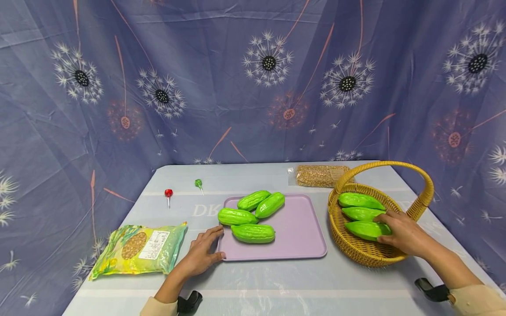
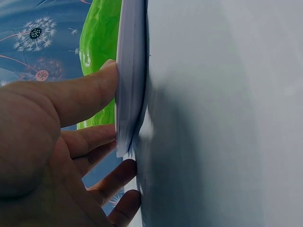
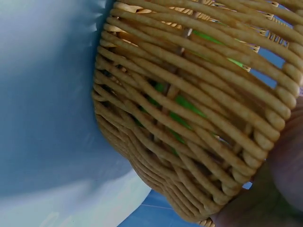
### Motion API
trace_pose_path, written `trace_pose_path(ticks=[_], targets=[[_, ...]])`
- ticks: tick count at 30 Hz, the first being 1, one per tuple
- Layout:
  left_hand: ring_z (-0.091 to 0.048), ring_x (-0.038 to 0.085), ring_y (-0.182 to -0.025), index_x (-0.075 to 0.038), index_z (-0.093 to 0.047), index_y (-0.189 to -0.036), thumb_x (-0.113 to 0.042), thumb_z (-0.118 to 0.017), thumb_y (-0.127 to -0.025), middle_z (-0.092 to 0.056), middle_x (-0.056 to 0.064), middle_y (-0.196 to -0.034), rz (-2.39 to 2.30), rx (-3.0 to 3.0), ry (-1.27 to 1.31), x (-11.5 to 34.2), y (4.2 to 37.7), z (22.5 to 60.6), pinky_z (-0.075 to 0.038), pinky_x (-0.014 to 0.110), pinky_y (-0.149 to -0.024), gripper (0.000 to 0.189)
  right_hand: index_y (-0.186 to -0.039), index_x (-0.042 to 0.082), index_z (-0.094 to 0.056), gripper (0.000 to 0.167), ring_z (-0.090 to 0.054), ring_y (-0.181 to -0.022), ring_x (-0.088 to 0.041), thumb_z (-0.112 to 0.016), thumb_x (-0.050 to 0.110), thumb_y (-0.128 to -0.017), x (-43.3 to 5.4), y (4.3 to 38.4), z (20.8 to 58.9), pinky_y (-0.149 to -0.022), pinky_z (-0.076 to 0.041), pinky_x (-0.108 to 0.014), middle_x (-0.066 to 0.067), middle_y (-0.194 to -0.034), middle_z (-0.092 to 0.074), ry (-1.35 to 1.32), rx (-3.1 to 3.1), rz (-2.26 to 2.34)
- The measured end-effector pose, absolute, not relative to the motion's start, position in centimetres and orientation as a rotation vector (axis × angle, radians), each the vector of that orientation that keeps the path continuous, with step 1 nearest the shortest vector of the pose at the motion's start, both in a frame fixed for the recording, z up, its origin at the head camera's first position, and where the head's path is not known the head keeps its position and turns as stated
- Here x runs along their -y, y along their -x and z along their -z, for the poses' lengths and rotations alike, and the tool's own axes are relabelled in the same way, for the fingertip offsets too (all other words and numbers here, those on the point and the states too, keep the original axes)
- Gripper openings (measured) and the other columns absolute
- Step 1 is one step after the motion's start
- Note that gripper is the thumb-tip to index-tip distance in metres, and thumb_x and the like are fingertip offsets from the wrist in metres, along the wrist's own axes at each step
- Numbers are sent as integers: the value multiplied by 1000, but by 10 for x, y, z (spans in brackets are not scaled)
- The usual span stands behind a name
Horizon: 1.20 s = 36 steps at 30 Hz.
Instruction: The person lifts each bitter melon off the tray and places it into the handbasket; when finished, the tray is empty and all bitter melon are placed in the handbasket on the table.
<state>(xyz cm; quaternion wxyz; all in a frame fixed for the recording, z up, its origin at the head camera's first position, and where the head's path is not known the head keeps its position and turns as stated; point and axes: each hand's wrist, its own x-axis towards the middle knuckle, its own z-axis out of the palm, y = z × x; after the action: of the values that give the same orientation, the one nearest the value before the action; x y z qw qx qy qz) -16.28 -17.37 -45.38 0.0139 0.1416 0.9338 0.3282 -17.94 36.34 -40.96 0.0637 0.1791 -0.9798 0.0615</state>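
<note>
Inside the yellow wicker basket [image 1: 340, 235] lie three green bitter melons, side by side. My right hand [image 1: 403, 231] reaches over the basket's right rim and grips the right end of the nearest bitter melon [image 1: 364, 230], thumb in front and fingers behind. From the right wrist, the basket's woven side [image 3: 189, 109] hides the fingertips. My left hand [image 1: 201, 252] rests at the left edge of a lilac tray [image 1: 296, 232], fingers spread. The left thumb [image 2: 90, 92] touches the tray's rim [image 2: 130, 71]. Several more bitter melons lie on the tray's left half, one of them [image 1: 253, 233] nearest me.
A yellow-green bag of beans [image 1: 134, 250] lies left of my left hand. Farther back are a red lollipop [image 1: 168, 193] and a green lollipop [image 1: 198, 183]. Behind the basket is a clear packet of grain [image 1: 318, 175]. The basket's tall handle [image 1: 379, 164] arches over it.
</note>
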Motion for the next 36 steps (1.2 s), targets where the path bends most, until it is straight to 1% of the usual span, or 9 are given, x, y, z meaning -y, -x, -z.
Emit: trace_pose_path(ticks=[4, 8, 10, 13, 23, 25, 30, 33, 36], targets=[[-42, 31, -126, -6, -52, -133, -21, -73, -79, -45, 6, -144, -1025, -2908, -441, 174, 163, 454, -28, 41, -87, 60, -107, 4, -64, 48, -55, -100, -52, -81, 26, -68, -362, 179, 409, -84, -39, -63, -24, -110, -61, -537, 2952, -193], [-42, 31, -126, -6, -52, -133, -21, -73, -79, -45, 6, -144, -1026, -2909, -443, 174, 163, 455, -29, 41, -87, 60, -106, 4, -65, 47, -57, -95, -45, -81, 27, -68, -360, 179, 409, -81, -41, -60, -19, -104, -62, -550, 2931, -196], [-42, 31, -125, -6, -52, -133, -21, -73, -79, -45, 6, -144, -1024, -2909, -443, 174, 163, 455, -29, 41, -87, 60, -105, 5, -65, 46, -58, -91, -39, -81, 27, -68, -359, 178, 409, -80, -42, -56, -15, -101, -62, -550, 2923, -191], [-41, 31, -125, -6, -52, -133, -21, -73, -79, -45, 6, -144, -1023, -2907, -444, 174, 163, 455, -28, 40, -87, 60, -104, 5, -66, 44, -58, -89, -37, -81, 27, -69, -358, 179, 411, -78, -42, -55, -14, -99, -62, -558, 2917, -194], [-41, 30, -126, -6, -52, -133, -22, -73, -79, -44, 6, -145, -1029, -2902, -442, 174, 163, 455, -28, 40, -87, 60, -102, 6, -66, 42, -57, -86, -35, -82, 24, -68, -358, 180, 414, -81, -41, -58, -14, -97, -62, -563, 2880, -160], [-41, 30, -126, -6, -52, -133, -22, -73, -79, -44, 6, -145, -1028, -2900, -442, 174, 163, 455, -28, 40, -87, 60, -102, 6, -66, 42, -58, -87, -38, -82, 24, -67, -358, 179, 414, -83, -39, -61, -15, -97, -62, -567, 2873, -165], [-41, 30, -126, -7, -52, -133, -22, -73, -79, -44, 5, -145, -1027, -2896, -435, 174, 163, 454, -28, 41, -87, 60, -106, 4, -65, 44, -52, -104, -53, -81, 23, -69, -355, 178, 407, -91, -32, -67, -25, -109, -61, -539, 2908, -219], [-41, 30, -126, -6, -52, -133, -22, -73, -79, -44, 5, -145, -1030, -2894, -437, 174, 163, 454, -28, 40, -87, 60, -110, 4, -63, 47, -51, -107, -52, -80, 24, -71, -353, 176, 401, -93, -30, -66, -25, -112, -61, -531, 2915, -261], [-41, 30, -126, -6, -52, -133, -22, -73, -79, -44, 6, -145, -1031, -2896, -442, 174, 164, 455, -28, 40, -87, 60, -113, 5, -63, 50, -54, -104, -47, -80, 26, -71, -350, 175, 395, -91, -33, -64, -21, -111, -62, -543, 2891, -275]])
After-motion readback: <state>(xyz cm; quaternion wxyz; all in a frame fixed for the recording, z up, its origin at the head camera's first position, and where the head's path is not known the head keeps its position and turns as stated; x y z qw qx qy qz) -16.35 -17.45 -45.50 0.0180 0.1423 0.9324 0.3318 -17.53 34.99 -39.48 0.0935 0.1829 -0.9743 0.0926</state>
